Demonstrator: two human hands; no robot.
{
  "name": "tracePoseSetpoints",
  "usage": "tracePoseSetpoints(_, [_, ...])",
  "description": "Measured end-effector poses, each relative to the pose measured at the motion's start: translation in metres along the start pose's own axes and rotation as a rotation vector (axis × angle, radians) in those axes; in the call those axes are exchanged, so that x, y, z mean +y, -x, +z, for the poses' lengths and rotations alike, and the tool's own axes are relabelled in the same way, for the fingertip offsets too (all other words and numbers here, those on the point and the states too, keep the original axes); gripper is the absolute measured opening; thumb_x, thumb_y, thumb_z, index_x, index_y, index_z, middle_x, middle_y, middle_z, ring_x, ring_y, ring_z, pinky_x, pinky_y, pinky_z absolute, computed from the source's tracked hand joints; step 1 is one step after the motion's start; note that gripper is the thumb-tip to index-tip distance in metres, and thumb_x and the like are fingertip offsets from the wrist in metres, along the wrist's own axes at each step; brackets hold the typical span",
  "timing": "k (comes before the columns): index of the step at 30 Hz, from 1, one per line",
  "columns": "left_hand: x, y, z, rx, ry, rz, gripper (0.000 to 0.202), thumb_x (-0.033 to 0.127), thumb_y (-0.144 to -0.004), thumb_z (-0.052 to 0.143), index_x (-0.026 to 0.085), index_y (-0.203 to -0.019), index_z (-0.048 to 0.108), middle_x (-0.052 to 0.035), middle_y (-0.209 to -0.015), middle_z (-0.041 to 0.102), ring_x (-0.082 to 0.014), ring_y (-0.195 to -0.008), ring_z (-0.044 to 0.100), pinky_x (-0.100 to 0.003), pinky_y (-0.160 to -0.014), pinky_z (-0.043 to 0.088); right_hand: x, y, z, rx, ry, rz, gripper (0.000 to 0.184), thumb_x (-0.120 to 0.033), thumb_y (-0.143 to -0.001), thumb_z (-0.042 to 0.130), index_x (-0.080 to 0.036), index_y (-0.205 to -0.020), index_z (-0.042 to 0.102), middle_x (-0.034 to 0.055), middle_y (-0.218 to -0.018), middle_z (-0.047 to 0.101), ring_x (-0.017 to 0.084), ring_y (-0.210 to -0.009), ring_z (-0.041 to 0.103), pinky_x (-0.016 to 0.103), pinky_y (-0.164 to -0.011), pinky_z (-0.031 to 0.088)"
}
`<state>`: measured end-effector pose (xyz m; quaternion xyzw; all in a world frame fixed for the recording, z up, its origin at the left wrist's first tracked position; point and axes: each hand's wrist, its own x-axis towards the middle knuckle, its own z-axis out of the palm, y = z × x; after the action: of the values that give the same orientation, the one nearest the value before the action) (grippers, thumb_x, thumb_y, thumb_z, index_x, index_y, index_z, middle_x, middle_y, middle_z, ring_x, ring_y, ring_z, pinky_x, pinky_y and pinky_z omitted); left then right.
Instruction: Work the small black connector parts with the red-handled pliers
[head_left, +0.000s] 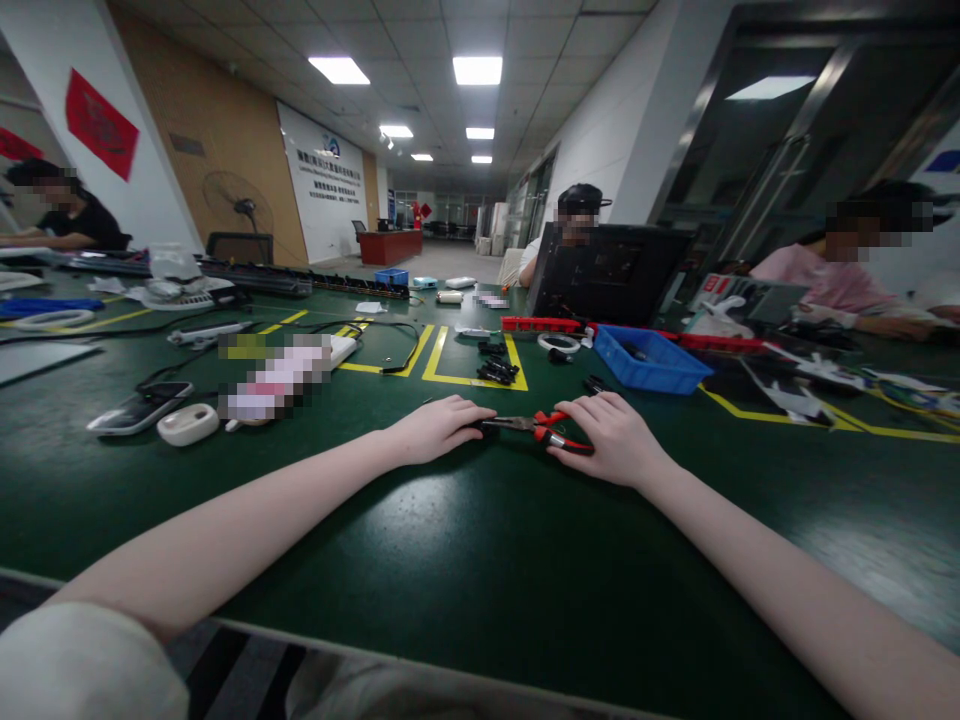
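Note:
My right hand (611, 437) is closed around the red and black handles of a pair of long-nose pliers (541, 428), whose jaws point left. At the tips of the jaws is a small black part (489, 428), pinched by the fingers of my left hand (439, 430). My fingers cover most of that part, so its exact kind does not show. Beyond the hands, a pile of small black parts (498, 368) lies inside a yellow taped frame on the green table (465, 560).
A blue bin (649, 360) stands behind my right hand, with red strips (541, 324) near it. To the left lie a phone-like device (141, 408), a white rounded case (188, 425) and cables. A black monitor (607, 275) and several people are across the table.

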<state>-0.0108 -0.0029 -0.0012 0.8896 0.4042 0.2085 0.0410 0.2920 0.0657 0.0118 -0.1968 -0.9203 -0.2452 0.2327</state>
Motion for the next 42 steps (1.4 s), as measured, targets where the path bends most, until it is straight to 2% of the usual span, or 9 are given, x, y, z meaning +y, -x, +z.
tracePoseSetpoints(8, [-0.0011,0.0007,0.0002,0.033,-0.004,0.032,0.037,0.028,-0.102,0.045,0.018,-0.137,0.049,-0.0111,-0.125,0.061,-0.0235,-0.114,0.056,-0.038,-0.099,0.046,-0.0026,-0.0013,-0.0028,0.003,-0.036,0.047,0.045,-0.047,-0.086,0.062,-0.013,-0.116,0.061,0.0152,-0.103,0.068,0.029,-0.093,0.062,0.042,-0.085,0.047])
tracePoseSetpoints(14, [-0.0016,0.0010,0.0011,0.048,-0.009,0.030,0.036,0.027,-0.102,0.045,0.018,-0.136,0.049,-0.0112,-0.124,0.061,-0.0236,-0.114,0.055,-0.038,-0.099,0.046,-0.0033,-0.0009,-0.0012,0.009,-0.016,0.025,0.043,-0.043,-0.089,0.058,-0.011,-0.119,0.059,0.0164,-0.112,0.066,0.029,-0.097,0.061,0.041,-0.086,0.046])
tracePoseSetpoints(21, [-0.0012,0.0019,0.0015,0.080,-0.025,0.052,0.037,0.028,-0.101,0.047,0.018,-0.137,0.050,-0.0113,-0.124,0.058,-0.0239,-0.115,0.053,-0.039,-0.101,0.046,-0.0036,-0.0002,0.0016,-0.066,-0.057,-0.010,0.043,-0.046,-0.092,0.055,-0.011,-0.115,0.062,0.0147,-0.100,0.069,0.025,-0.081,0.063,0.038,-0.074,0.047])
tracePoseSetpoints(28, [-0.0020,0.0018,0.0010,0.065,-0.029,0.053,0.038,0.028,-0.099,0.052,0.021,-0.137,0.051,-0.0107,-0.122,0.058,-0.0241,-0.113,0.054,-0.040,-0.099,0.047,-0.0029,-0.0008,-0.0014,-0.129,-0.145,0.026,0.042,-0.047,-0.091,0.056,-0.014,-0.115,0.063,0.0134,-0.099,0.070,0.024,-0.081,0.065,0.037,-0.073,0.048])
tracePoseSetpoints(42, [-0.0016,0.0025,0.0005,0.046,0.061,0.012,0.044,0.030,-0.095,0.060,0.022,-0.137,0.051,-0.0095,-0.124,0.058,-0.0232,-0.112,0.060,-0.036,-0.097,0.049,-0.0037,-0.0007,-0.0004,-0.118,-0.136,0.024,0.044,-0.047,-0.091,0.055,-0.012,-0.116,0.062,0.0136,-0.098,0.070,0.025,-0.079,0.064,0.038,-0.073,0.049])
